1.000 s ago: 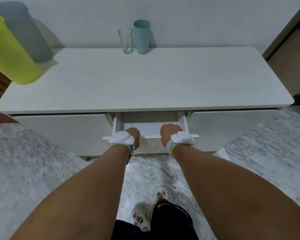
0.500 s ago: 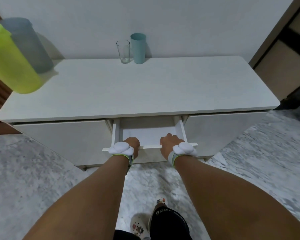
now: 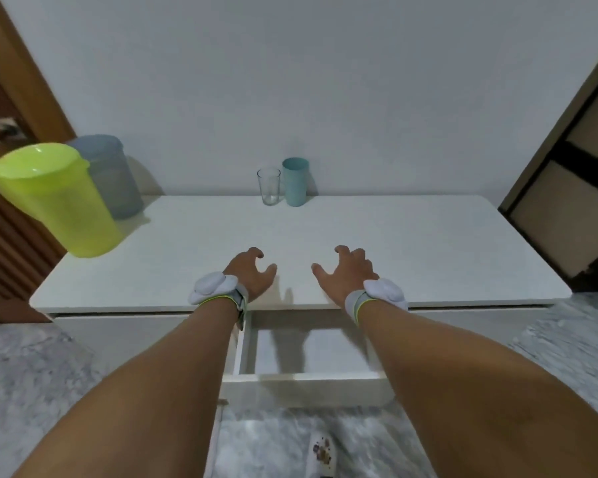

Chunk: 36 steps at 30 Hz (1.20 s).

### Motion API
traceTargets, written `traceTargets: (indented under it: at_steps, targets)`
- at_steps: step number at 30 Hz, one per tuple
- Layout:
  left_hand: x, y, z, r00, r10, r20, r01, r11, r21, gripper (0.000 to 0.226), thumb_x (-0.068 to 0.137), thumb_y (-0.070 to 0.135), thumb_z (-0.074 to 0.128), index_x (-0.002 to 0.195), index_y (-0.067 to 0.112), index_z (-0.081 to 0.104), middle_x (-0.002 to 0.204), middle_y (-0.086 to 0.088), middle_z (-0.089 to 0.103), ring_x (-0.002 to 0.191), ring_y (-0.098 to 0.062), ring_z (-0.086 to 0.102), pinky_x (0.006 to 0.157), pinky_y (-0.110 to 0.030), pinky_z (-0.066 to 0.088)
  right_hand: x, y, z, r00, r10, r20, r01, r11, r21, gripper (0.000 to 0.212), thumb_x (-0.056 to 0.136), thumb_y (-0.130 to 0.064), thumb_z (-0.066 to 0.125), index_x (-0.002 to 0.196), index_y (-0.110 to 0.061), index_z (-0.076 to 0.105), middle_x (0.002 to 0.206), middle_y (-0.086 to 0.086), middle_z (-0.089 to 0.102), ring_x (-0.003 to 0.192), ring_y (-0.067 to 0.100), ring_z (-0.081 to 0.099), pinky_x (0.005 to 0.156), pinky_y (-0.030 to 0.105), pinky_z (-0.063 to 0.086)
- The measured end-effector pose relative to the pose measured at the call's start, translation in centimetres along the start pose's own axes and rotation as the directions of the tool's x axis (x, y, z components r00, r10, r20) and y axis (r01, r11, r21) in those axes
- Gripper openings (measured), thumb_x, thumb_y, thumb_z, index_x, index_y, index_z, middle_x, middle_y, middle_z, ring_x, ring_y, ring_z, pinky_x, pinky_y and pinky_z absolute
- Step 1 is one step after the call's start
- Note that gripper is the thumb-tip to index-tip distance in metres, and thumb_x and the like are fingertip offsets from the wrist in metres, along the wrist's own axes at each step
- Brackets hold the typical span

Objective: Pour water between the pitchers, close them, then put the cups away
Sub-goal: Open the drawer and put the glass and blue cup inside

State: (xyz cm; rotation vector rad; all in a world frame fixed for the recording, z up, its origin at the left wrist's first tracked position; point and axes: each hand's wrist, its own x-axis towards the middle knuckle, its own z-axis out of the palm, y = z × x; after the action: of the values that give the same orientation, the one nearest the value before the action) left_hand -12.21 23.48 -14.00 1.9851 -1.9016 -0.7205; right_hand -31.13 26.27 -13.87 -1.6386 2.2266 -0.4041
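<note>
Both hands have been lifted off the front edge of the drawer (image 3: 308,386), which was gripped half a second ago, and are now held above the white cabinet top (image 3: 411,257). The left hand (image 3: 249,274) and the right hand (image 3: 347,274) are seen palm-down, fingers spread and loosely curled; nothing is held by either. A white wrist band (image 3: 210,288) is worn on each arm. The drawer is pulled out below the wrists. The clear glass (image 3: 268,186) and the teal cup (image 3: 295,182) are stood upright just beside each other at the back of the top, against the wall, well apart from the hands. At the left end the lime-green pitcher (image 3: 56,201) is stood, with the grey-blue pitcher (image 3: 116,181) just behind it and partly hidden.
</note>
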Motion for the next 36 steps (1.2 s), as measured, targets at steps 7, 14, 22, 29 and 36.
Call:
traceTargets:
  at_steps: [7,14,22,29,36]
  targets:
    - [9.0,2.4,-2.9,0.995,-0.048,-0.091,0.035,0.991,-0.13,0.06,0.097,0.038,0.054,0.149,0.018,0.031,0.148,-0.013,0.036,0.13,-0.029,0.047,0.102,-0.034,0.038,10.1,-4.5,-2.8,0.999,-0.005,-0.035,0.012,0.982,0.191,0.067,0.087,-0.05,0.057,0.143,-0.021,0.036,0.14,0.011,0.038,0.129,0.032,0.04,0.101,0.042,0.037]
    - [18.7,4.0,-3.0,0.989,-0.109,-0.098,0.089,0.978,-0.19,0.066,0.097,0.034,0.056,0.152,0.016,0.025,0.15,-0.014,0.032,0.133,-0.034,0.043,0.108,-0.039,0.038,20.9,-8.8,-2.9,0.995,-0.089,-0.035,0.095,0.963,0.251,0.067,0.083,-0.039,0.065,0.141,-0.019,0.037,0.134,0.012,0.04,0.125,0.033,0.043,0.099,0.04,0.041]
    - [27.2,4.4,-1.4,0.985,-0.127,-0.119,0.113,0.987,-0.112,0.088,0.092,0.033,0.063,0.157,0.016,0.006,0.151,-0.014,0.026,0.133,-0.034,0.042,0.108,-0.041,0.038,29.6,-10.6,-0.8,0.991,-0.132,0.017,0.127,0.973,0.191,0.086,0.078,-0.042,0.07,0.148,-0.026,0.023,0.145,0.007,0.028,0.133,0.028,0.036,0.102,0.038,0.038]
    - [31.5,4.9,-0.4,0.985,-0.162,-0.063,0.157,0.984,-0.08,0.094,0.089,0.035,0.069,0.156,0.012,0.008,0.153,-0.013,0.029,0.139,-0.033,0.038,0.111,-0.04,0.035,32.6,-11.1,0.6,0.992,-0.125,0.023,0.119,0.977,0.175,0.09,0.076,-0.044,0.07,0.149,-0.023,0.022,0.14,0.006,0.038,0.128,0.027,0.043,0.096,0.038,0.042]
    - [33.2,5.8,-0.3,0.972,-0.216,-0.087,0.201,0.967,-0.159,0.077,0.087,0.035,0.072,0.144,0.004,0.031,0.145,-0.015,0.038,0.132,-0.031,0.044,0.105,-0.035,0.038,33.2,-10.8,1.0,0.991,-0.131,0.017,0.124,0.97,0.21,0.093,0.071,-0.046,0.074,0.146,-0.018,0.027,0.137,0.004,0.038,0.124,0.027,0.046,0.095,0.038,0.045]
